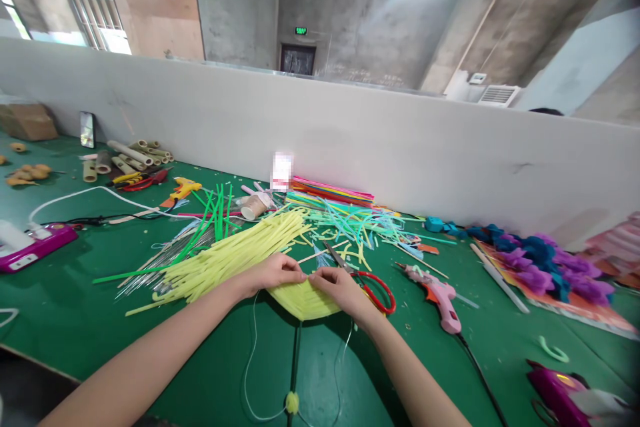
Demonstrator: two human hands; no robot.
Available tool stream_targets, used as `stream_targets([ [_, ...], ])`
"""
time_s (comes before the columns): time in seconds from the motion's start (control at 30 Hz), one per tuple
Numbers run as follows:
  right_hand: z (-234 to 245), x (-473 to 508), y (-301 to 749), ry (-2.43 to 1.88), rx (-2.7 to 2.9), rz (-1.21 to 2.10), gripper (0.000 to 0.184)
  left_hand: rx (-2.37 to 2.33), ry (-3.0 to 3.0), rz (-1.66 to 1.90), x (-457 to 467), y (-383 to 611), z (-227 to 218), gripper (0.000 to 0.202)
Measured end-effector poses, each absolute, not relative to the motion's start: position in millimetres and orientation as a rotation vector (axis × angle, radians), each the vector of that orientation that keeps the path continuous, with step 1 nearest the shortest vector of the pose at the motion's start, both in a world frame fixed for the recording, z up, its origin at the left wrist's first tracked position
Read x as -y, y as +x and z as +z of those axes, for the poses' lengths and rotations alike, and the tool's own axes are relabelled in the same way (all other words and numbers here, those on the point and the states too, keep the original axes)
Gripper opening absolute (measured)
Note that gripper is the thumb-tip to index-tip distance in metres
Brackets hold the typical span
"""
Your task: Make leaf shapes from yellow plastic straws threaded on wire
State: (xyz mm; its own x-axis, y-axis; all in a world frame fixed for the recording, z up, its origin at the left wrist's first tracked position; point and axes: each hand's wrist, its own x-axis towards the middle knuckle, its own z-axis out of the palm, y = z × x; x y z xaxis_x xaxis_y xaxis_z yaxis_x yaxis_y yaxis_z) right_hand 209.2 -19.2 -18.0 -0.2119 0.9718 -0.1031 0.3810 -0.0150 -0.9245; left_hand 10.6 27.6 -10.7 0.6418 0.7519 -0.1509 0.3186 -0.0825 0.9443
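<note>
My left hand (274,273) and my right hand (340,288) meet over the table, fingertips pinched on the top edge of a yellow fan-shaped piece (303,301) of pipe cleaners laid side by side. A thin pale cord (246,373) loops down from both sides of it to a small fuzzy yellow ball (292,403) near the front. Just behind my left hand lies a thick bundle of loose yellow pipe cleaners (235,250). Red-handled scissors (383,293) rest open beside my right hand. What exactly sits between the fingertips is too small to tell.
Right of the scissors lies a pink glue gun (435,290); a yellow glue gun (185,188) is back left. Green pipe-cleaner scraps (350,220), bamboo tubes (133,157) and purple-blue fuzzy flowers (545,263) are on the green table. A white partition (450,160) bounds the back.
</note>
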Motion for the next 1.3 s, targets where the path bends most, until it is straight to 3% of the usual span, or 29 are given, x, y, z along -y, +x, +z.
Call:
stream_targets([
  [1.3, -13.5, 22.2, 218.5, -1.42, 1.582, 1.282, 0.028, -0.911, 1.742, 0.42, -29.1, 1.7, -1.3, 0.036],
])
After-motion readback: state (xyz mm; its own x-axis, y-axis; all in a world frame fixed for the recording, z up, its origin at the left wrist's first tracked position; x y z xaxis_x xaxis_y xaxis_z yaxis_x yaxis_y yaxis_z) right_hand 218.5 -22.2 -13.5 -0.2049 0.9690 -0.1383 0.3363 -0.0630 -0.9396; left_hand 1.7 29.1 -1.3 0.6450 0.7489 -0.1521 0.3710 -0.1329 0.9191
